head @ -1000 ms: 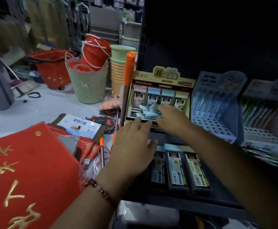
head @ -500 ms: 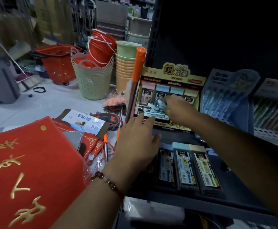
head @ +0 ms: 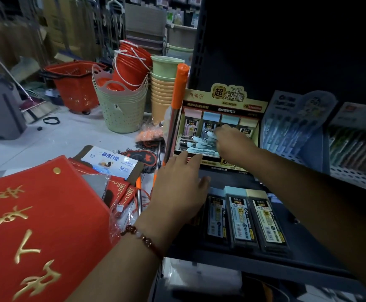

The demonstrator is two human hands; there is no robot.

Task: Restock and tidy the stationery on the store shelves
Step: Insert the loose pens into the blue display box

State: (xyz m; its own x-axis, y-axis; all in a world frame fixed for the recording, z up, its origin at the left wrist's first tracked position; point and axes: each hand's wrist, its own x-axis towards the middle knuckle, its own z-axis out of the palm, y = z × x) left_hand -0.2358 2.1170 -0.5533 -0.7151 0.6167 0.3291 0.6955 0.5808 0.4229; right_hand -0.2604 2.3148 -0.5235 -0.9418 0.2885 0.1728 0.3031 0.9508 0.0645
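Note:
A yellow display box of pencil-lead refills stands on the dark shelf. Loose pale-blue refill cases lie jumbled in its tray. My right hand reaches into the tray, its fingers on the cases; whether they grip one is hidden. My left hand lies flat with straight fingers on the shelf's left edge, just in front of the box. Three lead cases lie side by side on the shelf beside that hand.
Pen display racks stand to the right on the shelf. An orange-capped pole leans by the shelf's left post. Red fabric mats and packaged goods lie at my left. Stacked baskets, red buckets and cups stand on the floor behind.
My right hand has moved slightly up and back inside the box tray, shifting the loose cases. My left hand has stayed flat on the shelf edge. The view has shifted a little.

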